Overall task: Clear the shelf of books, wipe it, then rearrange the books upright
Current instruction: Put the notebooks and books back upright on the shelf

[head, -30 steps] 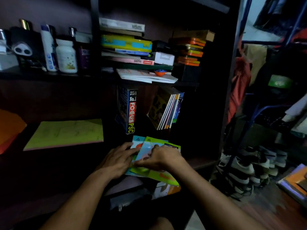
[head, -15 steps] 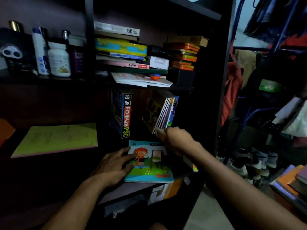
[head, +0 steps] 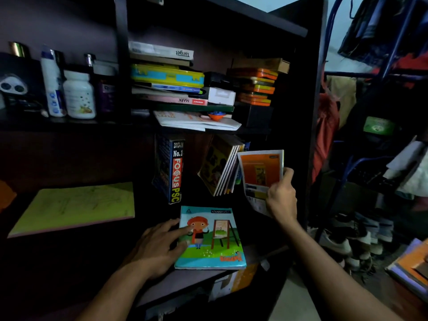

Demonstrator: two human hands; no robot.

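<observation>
On the lower shelf (head: 159, 282): a thin blue picture notebook (head: 209, 238) lies flat near the front edge; a thick FOCUS PSC book (head: 172, 169) stands upright behind it, and a few slim books (head: 223, 166) lean to its right.
Right hand (head: 281, 198): fingers curled round the lower edge of an orange booklet (head: 260, 173), held upright just beside the leaning books.
Left hand (head: 159, 245): fingers spread and fairly straight, resting on the notebook's left edge.
Handling: the booklet and notebook look light and floppy; best pinched near the spine. The thick book likely needs a full grip.
Writing: "2013-14 No.1 FOCUS PSC"; "CLASSMATE" on the notebook; "Target" and "MARK" upside down on the books stacked above (head: 166, 77).
</observation>
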